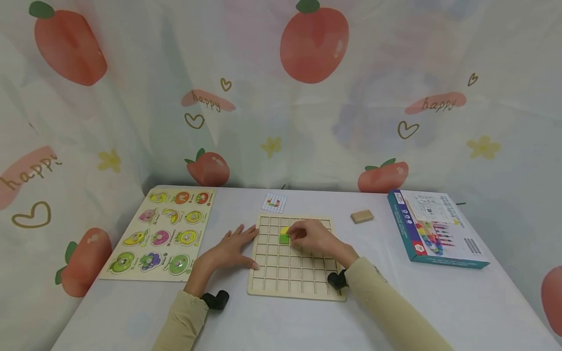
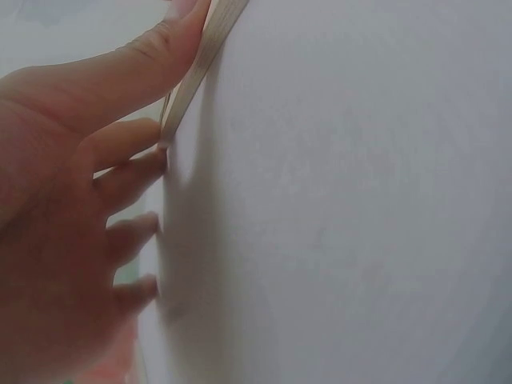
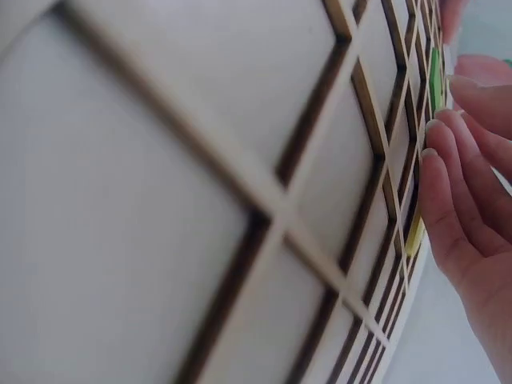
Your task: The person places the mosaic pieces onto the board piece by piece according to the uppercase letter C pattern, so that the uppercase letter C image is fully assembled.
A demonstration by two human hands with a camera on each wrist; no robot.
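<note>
A pale wooden grid board (image 1: pixel 281 278) lies on the table. My left hand (image 1: pixel 230 248) is spread at its left side, fingers and thumb reaching the edge; the left wrist view shows the thumb (image 2: pixel 136 76) against the board's rim. My right hand (image 1: pixel 313 236) is over the upper middle of the grid, thumb and fingers bent together at a small yellow tile (image 1: pixel 284 230). Just below this tile sits a green tile (image 1: pixel 284 239). In the right wrist view, a green tile (image 3: pixel 434 80) shows by the fingertips, and a yellow piece (image 3: pixel 414 236) lies low in the grid beneath the hand.
A small pattern card (image 1: pixel 274 203) lies behind the board. To the right are a wooden block (image 1: pixel 362 216) and a flat boxed set (image 1: pixel 439 229). A fruit puzzle board (image 1: pixel 162 234) lies at the left. A printed cloth (image 1: pixel 307 122) hangs behind the table.
</note>
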